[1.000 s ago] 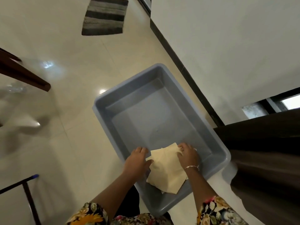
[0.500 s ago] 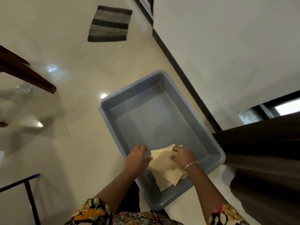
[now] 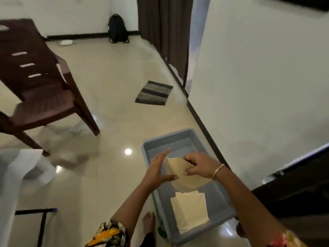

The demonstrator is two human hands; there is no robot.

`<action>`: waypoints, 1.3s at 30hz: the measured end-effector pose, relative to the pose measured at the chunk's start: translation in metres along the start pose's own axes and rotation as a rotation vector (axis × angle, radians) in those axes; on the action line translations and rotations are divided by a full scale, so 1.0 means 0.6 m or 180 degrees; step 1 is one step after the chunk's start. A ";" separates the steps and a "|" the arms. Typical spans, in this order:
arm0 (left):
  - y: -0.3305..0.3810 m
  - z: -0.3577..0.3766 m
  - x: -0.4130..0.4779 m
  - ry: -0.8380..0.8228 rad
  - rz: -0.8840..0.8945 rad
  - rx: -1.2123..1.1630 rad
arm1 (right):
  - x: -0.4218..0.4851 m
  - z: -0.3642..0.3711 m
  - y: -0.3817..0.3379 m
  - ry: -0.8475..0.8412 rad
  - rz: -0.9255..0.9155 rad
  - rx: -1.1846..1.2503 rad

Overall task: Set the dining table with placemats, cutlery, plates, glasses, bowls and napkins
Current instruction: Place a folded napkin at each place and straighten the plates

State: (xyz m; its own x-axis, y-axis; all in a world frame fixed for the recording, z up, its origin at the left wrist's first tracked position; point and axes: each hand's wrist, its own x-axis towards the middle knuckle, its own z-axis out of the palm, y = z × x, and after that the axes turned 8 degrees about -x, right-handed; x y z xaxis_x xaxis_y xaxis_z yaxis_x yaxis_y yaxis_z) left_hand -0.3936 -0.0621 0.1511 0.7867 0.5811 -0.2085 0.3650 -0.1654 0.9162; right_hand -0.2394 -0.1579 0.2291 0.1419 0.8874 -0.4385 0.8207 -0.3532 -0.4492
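A grey plastic tub stands on the floor beside the wall. My right hand pinches a cream napkin and holds it above the tub. My left hand has straight fingers against the napkin's left edge, thumb underneath. More cream napkins lie flat in the near end of the tub.
A dark brown plastic chair stands to the left. A striped mat lies on the glossy floor farther off, and a black backpack leans at the far wall. A white cloth hangs at the left edge. Dark curtains hang beyond.
Both hands have lifted one napkin up out of the tub, leaving the others inside. The view has tilted up, bringing the chair and far wall into sight.
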 end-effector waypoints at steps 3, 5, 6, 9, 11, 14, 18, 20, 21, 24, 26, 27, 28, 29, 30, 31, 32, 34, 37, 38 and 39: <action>0.033 -0.051 -0.055 -0.0016 -0.0135 -0.0638 | -0.012 -0.056 -0.058 -0.0048 -0.0356 -0.0036; 0.047 -0.077 -0.096 0.0025 -0.0296 -0.1160 | -0.010 -0.079 -0.083 -0.0039 -0.0396 0.0318; 0.052 -0.089 -0.122 0.0191 -0.0370 -0.1418 | -0.007 -0.083 -0.094 -0.0099 -0.0384 0.0522; 0.056 -0.121 -0.202 0.0831 -0.0505 -0.2352 | 0.004 -0.075 -0.128 -0.0586 -0.0335 0.0954; 0.051 -0.142 -0.256 0.1222 -0.0577 -0.2811 | 0.018 -0.055 -0.155 -0.0909 -0.0426 0.1117; 0.034 -0.180 -0.341 0.1847 -0.0603 -0.3268 | 0.030 -0.016 -0.232 -0.1190 -0.0710 0.1151; 0.011 -0.228 -0.462 0.2552 -0.0490 -0.3534 | 0.034 0.035 -0.367 -0.1345 -0.1107 0.1189; 0.001 -0.249 -0.524 0.2741 -0.0377 -0.3541 | 0.030 0.061 -0.435 -0.1283 -0.1286 0.1284; -0.007 -0.260 -0.561 0.2881 -0.0317 -0.3516 | 0.025 0.077 -0.475 -0.1312 -0.1390 0.1306; -0.023 -0.287 -0.674 0.3423 -0.0200 -0.3214 | 0.005 0.129 -0.584 -0.1453 -0.1649 0.1439; -0.033 -0.304 -0.754 0.3814 -0.0100 -0.2933 | -0.015 0.169 -0.656 -0.1455 -0.1778 0.1527; -0.039 -0.313 -0.796 0.4003 -0.0025 -0.2737 | -0.026 0.191 -0.692 -0.1424 -0.1815 0.1592; -0.044 -0.322 -0.843 0.4199 0.0053 -0.2503 | -0.040 0.218 -0.731 -0.1398 -0.1858 0.1650; -0.050 -0.330 -0.883 0.4374 0.0102 -0.2259 | -0.053 0.242 -0.766 -0.1367 -0.1903 0.1708; -0.055 -0.338 -0.919 0.4507 0.0168 -0.2063 | -0.066 0.264 -0.796 -0.1333 -0.1969 0.1758; -0.065 -0.348 -0.965 0.4646 0.0225 -0.1849 | -0.082 0.293 -0.833 -0.1319 -0.2055 0.1782; -0.071 -0.357 -1.004 0.4751 0.0255 -0.1670 | -0.096 0.319 -0.865 -0.1295 -0.2139 0.1821; -0.094 -0.373 -1.089 0.4971 0.0239 -0.1387 | -0.125 0.374 -0.930 -0.1230 -0.2297 0.1879; -0.129 -0.384 -1.194 0.5352 0.0247 -0.1276 | -0.163 0.437 -1.004 -0.1163 -0.2488 0.1964; -0.139 -0.387 -1.227 0.5437 0.0255 -0.1162 | -0.173 0.459 -1.028 -0.1173 -0.2545 0.1973; -0.146 -0.389 -1.254 0.5532 0.0245 -0.1030 | -0.181 0.478 -1.049 -0.1194 -0.2576 0.1973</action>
State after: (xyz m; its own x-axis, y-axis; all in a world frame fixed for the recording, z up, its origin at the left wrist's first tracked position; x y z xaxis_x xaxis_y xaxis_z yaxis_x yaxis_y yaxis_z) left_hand -1.1340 -0.2987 0.3074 -0.6709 0.7119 0.2076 0.0831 -0.2061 0.9750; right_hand -0.9303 -0.1170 0.3365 -0.5800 0.8146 0.0017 0.1576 0.1143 -0.9809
